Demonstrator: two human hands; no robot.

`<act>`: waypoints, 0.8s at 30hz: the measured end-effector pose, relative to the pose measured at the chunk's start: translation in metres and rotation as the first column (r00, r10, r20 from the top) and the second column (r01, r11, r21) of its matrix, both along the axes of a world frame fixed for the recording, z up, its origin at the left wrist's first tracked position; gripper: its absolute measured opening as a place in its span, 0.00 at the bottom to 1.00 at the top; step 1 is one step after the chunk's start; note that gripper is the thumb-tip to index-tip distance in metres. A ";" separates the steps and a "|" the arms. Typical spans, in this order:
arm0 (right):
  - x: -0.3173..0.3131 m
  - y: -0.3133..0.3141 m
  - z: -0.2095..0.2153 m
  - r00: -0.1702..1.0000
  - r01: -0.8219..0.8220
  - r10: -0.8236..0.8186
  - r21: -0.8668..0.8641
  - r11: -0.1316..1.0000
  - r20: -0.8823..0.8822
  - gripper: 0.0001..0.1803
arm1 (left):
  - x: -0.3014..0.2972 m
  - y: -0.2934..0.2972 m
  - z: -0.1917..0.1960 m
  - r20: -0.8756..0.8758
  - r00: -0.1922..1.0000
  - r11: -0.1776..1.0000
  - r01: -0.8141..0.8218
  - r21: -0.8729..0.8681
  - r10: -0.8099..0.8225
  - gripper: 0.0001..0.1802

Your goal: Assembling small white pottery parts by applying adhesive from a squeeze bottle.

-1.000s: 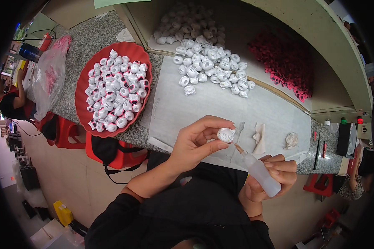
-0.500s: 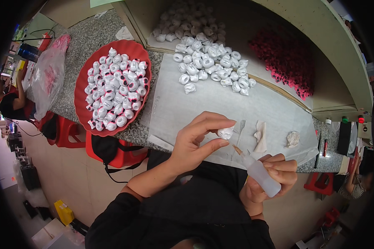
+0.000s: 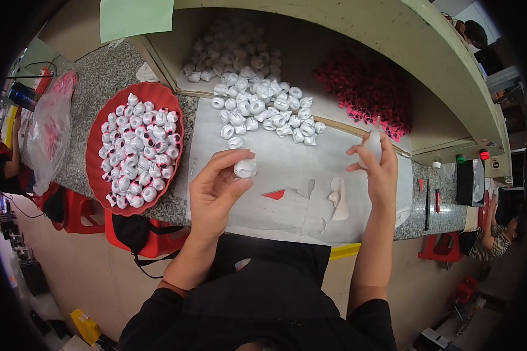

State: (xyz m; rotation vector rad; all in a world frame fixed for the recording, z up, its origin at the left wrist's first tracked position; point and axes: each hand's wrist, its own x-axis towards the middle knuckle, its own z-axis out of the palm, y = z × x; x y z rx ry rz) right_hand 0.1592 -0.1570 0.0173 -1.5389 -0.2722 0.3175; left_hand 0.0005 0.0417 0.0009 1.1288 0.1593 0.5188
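Observation:
My left hand (image 3: 219, 190) pinches a small white fabric roll (image 3: 245, 168) between thumb and fingers above the pale sheet (image 3: 287, 161) on the counter. My right hand (image 3: 379, 169) is raised over the sheet's right side, gripping a white squeeze bottle (image 3: 373, 144) upright. A small red triangle piece (image 3: 274, 194) lies on the sheet between the hands, with whitish scraps (image 3: 337, 198) beside it. A loose heap of white rolls (image 3: 259, 105) sits at the sheet's far edge.
A red tray (image 3: 97, 169) heaped with white rolls stands to the left on the granite counter. A pile of red pieces (image 3: 366, 88) and more white rolls fill the recessed shelf behind. A plastic bag (image 3: 50, 131) lies far left. Pens (image 3: 437, 200) lie right.
My right hand has risen from the near edge to above the sheet's right side, carrying the bottle. The red triangle now lies uncovered. My left hand keeps the roll in about the same place.

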 end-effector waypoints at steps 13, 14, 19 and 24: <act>0.080 0.035 -0.037 0.622 0.544 0.304 -0.677 0.495 0.722 0.11 | 0.001 -0.006 -0.003 -0.008 0.998 0.997 0.066 0.035 -0.066 0.19; 0.079 0.034 -0.035 0.658 0.497 0.231 -0.644 0.581 0.717 0.10 | 0.002 -0.006 -0.004 -0.009 0.998 0.997 0.056 0.055 -0.056 0.19; 0.026 0.027 -0.001 0.973 0.053 0.011 -0.269 0.962 0.231 0.05 | 0.003 -0.011 -0.007 -0.022 0.997 0.995 0.076 0.062 -0.074 0.18; -0.052 0.025 0.016 0.976 -0.182 0.195 0.135 0.974 -0.094 0.05 | 0.004 -0.020 -0.009 0.046 0.991 0.988 0.120 0.095 -0.125 0.17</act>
